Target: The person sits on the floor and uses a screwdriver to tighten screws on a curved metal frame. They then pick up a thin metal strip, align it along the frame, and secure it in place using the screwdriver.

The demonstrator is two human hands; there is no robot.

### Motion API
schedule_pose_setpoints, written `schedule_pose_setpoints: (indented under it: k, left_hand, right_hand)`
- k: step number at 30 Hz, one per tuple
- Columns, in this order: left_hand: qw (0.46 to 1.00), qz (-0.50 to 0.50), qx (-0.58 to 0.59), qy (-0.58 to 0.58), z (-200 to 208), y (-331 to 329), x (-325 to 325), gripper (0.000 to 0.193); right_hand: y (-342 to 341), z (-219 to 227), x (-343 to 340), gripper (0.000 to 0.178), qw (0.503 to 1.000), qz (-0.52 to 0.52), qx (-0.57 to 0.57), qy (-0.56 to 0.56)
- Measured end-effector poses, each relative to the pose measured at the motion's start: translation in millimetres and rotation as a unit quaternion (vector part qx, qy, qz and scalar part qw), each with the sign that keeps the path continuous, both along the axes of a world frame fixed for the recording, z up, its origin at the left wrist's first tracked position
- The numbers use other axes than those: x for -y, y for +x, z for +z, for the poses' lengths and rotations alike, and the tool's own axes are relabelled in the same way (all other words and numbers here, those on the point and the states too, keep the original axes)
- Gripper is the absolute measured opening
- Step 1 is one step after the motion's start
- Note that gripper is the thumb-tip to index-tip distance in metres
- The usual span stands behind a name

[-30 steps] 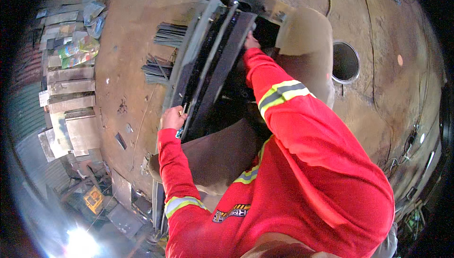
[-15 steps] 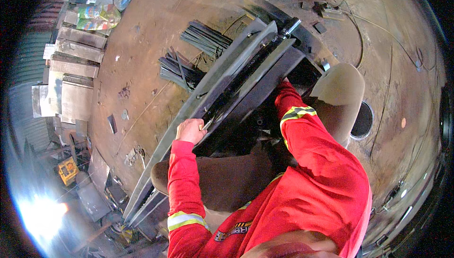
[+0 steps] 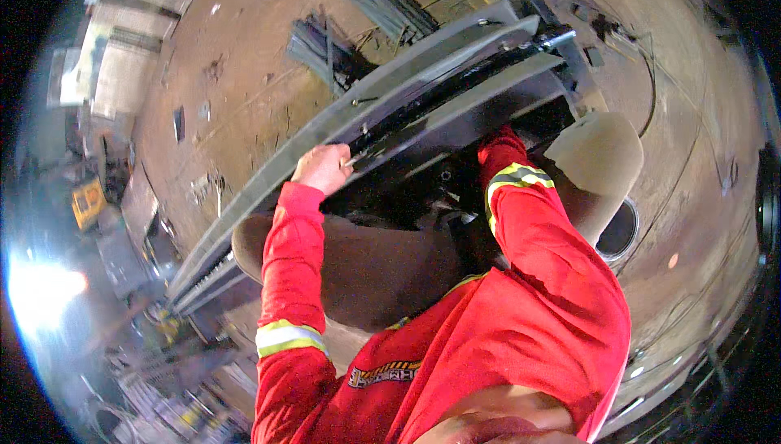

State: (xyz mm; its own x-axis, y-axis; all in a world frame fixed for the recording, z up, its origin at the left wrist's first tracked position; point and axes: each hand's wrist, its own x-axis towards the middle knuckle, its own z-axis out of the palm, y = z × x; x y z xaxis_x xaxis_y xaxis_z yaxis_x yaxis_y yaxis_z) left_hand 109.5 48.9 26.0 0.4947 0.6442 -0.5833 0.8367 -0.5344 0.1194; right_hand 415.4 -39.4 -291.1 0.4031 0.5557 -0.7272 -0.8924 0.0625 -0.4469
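A long grey steel assembly of parallel rails (image 3: 443,47) runs diagonally in front of me, from lower left to upper right. A dark rod with a shiny end (image 3: 556,38) lies along its channel. Closed over the near rails, my left hand (image 3: 320,169) grips a thin metal tool (image 3: 351,162); its exact kind is unclear. My right sleeve (image 3: 525,179) reaches into the dark space under the assembly's near side. Shadow and metal hide my right hand's fingers there. My knees lie bent on either side of that space.
Beyond the assembly, two bundles of dark metal strips (image 3: 390,6) lie on the brown floor. A round black-topped container (image 3: 618,228) stands beside my right knee. Cables trail at far right. Metal sheets (image 3: 122,78) and a yellow box (image 3: 89,203) are at left, near a bright glare.
The view has shifted, so the steel assembly appears turned flatter. My left hand stays closed at the rails with the thin tool. My right arm still reaches underneath.
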Motion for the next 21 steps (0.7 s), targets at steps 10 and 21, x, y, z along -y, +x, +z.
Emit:
schedule_pose_setpoints:
  k: [10, 21]
  left_hand:
    - [0.989, 0.097, -0.091, 0.065, -6.7, -71.4, -2.5, 0.023]
    - [0.917, 0.195, 0.317, 0.144, 25.3, -48.6, -30.3, 0.018]
  right_hand:
    - [-19.9, 28.6, -5.3, 0.057, 0.79, 0.479, 0.306, -0.23]
    - [-142.5, 202.3, 24.2, 0.028, 0.084, 0.882, 0.462, 0.035]
